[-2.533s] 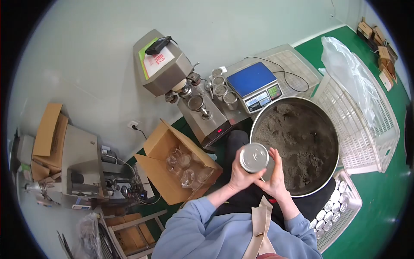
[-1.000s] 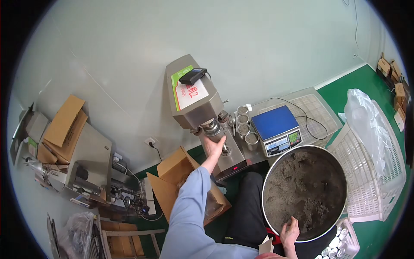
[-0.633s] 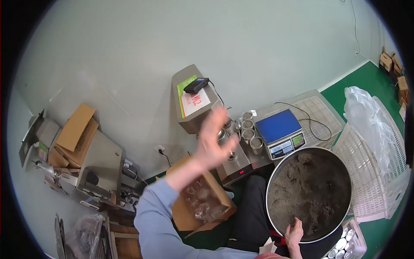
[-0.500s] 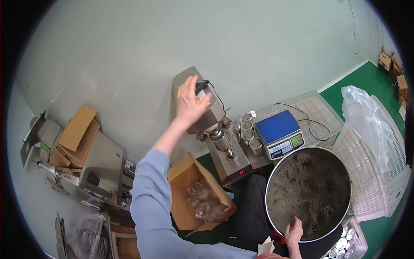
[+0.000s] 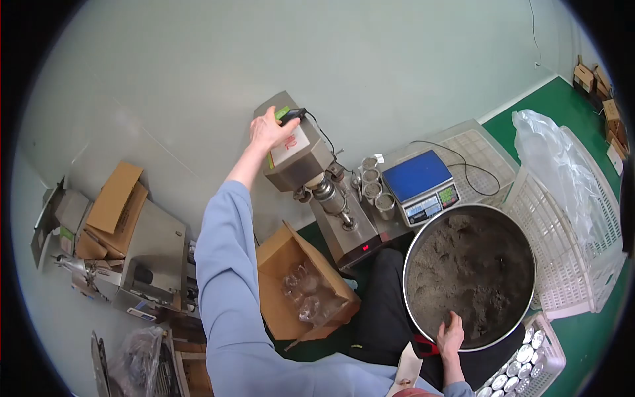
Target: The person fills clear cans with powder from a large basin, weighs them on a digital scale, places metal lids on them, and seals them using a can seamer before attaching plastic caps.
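Observation:
My left hand [image 5: 266, 131] is on top of the metal machine [image 5: 301, 169], beside a small black device [image 5: 291, 117] with a cord. Its thumb and fingers are apart at the device's near end; no firm grip shows. White paper with red marks [image 5: 290, 145] lies under the wrist side. My right hand [image 5: 451, 334] rests at the near rim of a large round metal basin [image 5: 405, 278], fingers stretched over the grey-brown, crumbly material [image 5: 440, 268]. It holds nothing that I can see. A red item [image 5: 425, 345] lies beside it.
Several filled clear jars [image 5: 372, 190] stand in a row left of a blue-topped scale [image 5: 418, 177]. An open cardboard box [image 5: 272, 264] holds clear plastic pieces. White crates [image 5: 562, 231] stand at the right, another with shiny lids or cans [image 5: 526, 354] below. Another metal machine [image 5: 155, 245] is at left.
My left hand has moved down onto the machine top, at the black device, its fingers less spread. My right hand stays at the basin rim. The view has shifted slightly.

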A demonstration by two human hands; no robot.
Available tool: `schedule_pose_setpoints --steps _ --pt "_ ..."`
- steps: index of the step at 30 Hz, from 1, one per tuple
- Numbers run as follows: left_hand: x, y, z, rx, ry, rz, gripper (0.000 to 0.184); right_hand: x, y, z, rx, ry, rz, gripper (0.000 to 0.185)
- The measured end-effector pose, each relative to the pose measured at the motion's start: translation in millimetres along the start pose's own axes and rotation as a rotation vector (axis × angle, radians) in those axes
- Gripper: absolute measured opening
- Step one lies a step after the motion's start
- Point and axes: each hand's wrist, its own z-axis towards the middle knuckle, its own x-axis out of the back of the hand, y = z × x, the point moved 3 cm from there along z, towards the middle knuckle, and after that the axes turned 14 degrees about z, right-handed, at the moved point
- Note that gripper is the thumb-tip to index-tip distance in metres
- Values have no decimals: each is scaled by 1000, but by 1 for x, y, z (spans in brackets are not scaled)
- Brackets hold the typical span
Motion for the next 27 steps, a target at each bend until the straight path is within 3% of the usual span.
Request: schedule_pose_setpoints --steps 2,5,6,9,10,13,14,15,17,19,20,22,23,24,27 --pt "4 3 -2 30 -84 -48 102 -1 8 -1 -15 6 14 44" --pt "-3 13 -19 29 312 -159 95 3 7 -3 -57 -7 41 47" --pt "12 31 -41 -7 328 -291 90 2 9 -4 0 38 26 35" --pt "37 74 -112 -342 612 -96 77 4 10 -1 75 -12 6 21" --pt "48 88 -142 -451 611 -131 63 4 7 1 -24 -68 30 21" --pt "32 86 -219 -812 547 -277 25 -4 24 0 158 -43 -31 17" --pt "26 85 -248 -813 438 -417 13 1 11 0 174 -53 -23 22" --pt "24 90 -277 -716 389 -466 18 1 10 0 154 -47 -23 23" --pt "-9 72 -326 -733 402 -428 28 -3 11 1 119 -23 -19 26" --pt "-35 56 -366 -636 189 -413 34 -4 -6 2 25 -54 24 23" --pt "-60 41 -385 -583 87 -404 25 -4 -11 1 -18 -62 46 22" --pt "-123 -1 -428 -416 -121 -374 16 -12 16 2 112 -123 -85 22" --pt "-156 -25 -450 -234 -270 -356 13 -13 28 3 181 -150 -150 21" --pt "-183 -45 -467 -128 -365 -309 15 -13 35 3 87 -224 -137 22" --pt "-223 -72 -495 127 -588 -238 20 -12 16 5 209 -97 -114 20"
